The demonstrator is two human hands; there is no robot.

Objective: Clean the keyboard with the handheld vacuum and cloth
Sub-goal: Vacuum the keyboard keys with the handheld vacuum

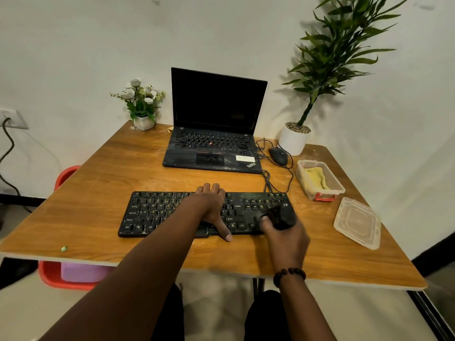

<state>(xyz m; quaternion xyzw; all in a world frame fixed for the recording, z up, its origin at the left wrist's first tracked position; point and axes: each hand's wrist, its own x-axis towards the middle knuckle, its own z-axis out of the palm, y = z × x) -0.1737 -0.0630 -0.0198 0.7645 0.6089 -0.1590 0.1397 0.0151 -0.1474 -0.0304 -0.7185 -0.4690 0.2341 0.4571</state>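
**Head view: vacuum on the keyboard's right end, left hand holding the board flat**

The keyboard (pixel 172 212) lies black and lengthwise near the front of the tabletop (pixel 98 173). The left hand (pixel 213 205) rests across its middle, fingers straight and reaching over the far edge, thumb stretched down past the near edge onto the wood. The right hand (pixel 283 236) grips the vacuum (pixel 283 215), a small dark device, with fingers curled round its body; the vacuum sits over the keys at the keyboard's right end, near the number block. Its outline is blurred, so whether its nose touches the keys I cannot tell. A beaded bracelet (pixel 289 274) circles the right wrist.

The cloth (pixel 316 180), yellow, lies folded inside an open clear box (pixel 337 187) to the right of the keyboard, well apart from both hands. The box's lid (pixel 357 222) lies flat beside it, closer to the front edge.

Behind the keyboard stands an open laptop (pixel 214 134) with a dark screen. A mouse (pixel 278 155) lies just right of it, its cable looping toward the keyboard. A tall plant (pixel 294 141) in a white pot stands at the back right corner, and a small flowerpot (pixel 142 119) with white blooms stands left of the laptop. A red stool (pixel 64 175) shows beyond the left edge.
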